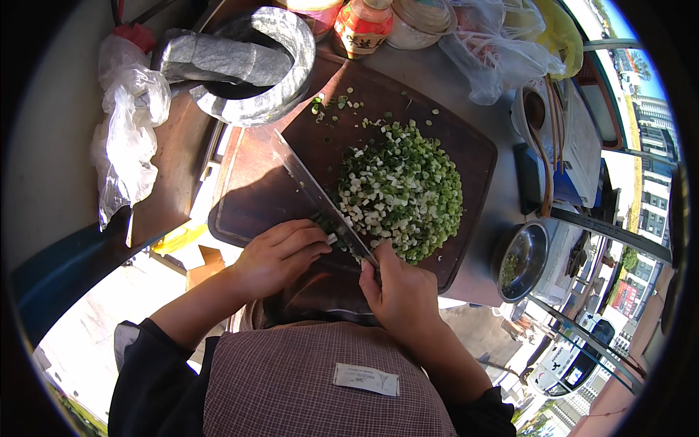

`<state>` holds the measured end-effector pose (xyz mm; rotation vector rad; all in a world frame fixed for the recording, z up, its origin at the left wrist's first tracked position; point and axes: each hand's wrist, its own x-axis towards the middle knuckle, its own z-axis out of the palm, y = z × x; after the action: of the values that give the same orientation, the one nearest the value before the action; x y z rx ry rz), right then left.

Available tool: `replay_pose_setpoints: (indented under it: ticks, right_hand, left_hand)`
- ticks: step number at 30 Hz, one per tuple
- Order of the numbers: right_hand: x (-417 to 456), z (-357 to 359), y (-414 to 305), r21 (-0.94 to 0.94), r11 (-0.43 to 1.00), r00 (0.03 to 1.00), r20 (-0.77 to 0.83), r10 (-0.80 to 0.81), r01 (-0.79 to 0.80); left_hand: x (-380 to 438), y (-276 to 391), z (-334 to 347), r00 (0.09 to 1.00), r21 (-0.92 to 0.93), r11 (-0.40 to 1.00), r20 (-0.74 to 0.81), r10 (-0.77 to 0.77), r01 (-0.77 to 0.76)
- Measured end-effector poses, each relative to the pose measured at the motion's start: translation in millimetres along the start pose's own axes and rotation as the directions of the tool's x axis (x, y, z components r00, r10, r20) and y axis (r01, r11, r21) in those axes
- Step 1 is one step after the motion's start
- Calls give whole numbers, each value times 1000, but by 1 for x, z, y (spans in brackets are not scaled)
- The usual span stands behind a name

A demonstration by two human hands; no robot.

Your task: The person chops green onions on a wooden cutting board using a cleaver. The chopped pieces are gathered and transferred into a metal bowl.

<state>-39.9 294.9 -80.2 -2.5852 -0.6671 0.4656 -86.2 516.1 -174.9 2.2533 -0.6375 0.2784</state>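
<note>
My right hand (407, 289) grips the handle of a kitchen knife (322, 196), its wide blade slanting up and left across a brown cutting board (256, 202). Left of the blade, my left hand (281, 257) holds down green onion stalks (331, 238) with bent fingers; most of the stalks are hidden by the hand and the knife. Against the blade's right side lies a large heap of chopped green onion (404, 191). Loose onion rings (338, 104) are scattered toward the board's far edge.
A stone mortar (295, 60) with its pestle (224, 57) stands at the far left corner. Behind the board are a red-labelled jar (363, 27), a lidded pot (418, 24) and plastic bags (502, 49). A metal bowl (524, 262) with chopped bits sits at right, near a ladle (538, 158).
</note>
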Motion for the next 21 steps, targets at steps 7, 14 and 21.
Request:
replay_pose_setpoints:
  ticks: [7, 14, 21]
  right_hand:
    - [-16, -15, -7, -93, 994, 998, 44, -55, 58]
    - [-7, 6, -9, -118, 990, 997, 19, -69, 70]
    - [-11, -16, -1, -36, 999, 998, 65, -12, 14]
  left_hand:
    - [-3, 1, 1, 999, 36, 998, 5, -43, 43]
    - [-5, -2, 7, 999, 32, 998, 10, -45, 45]
    - [-7, 1, 6, 998, 10, 998, -19, -64, 64]
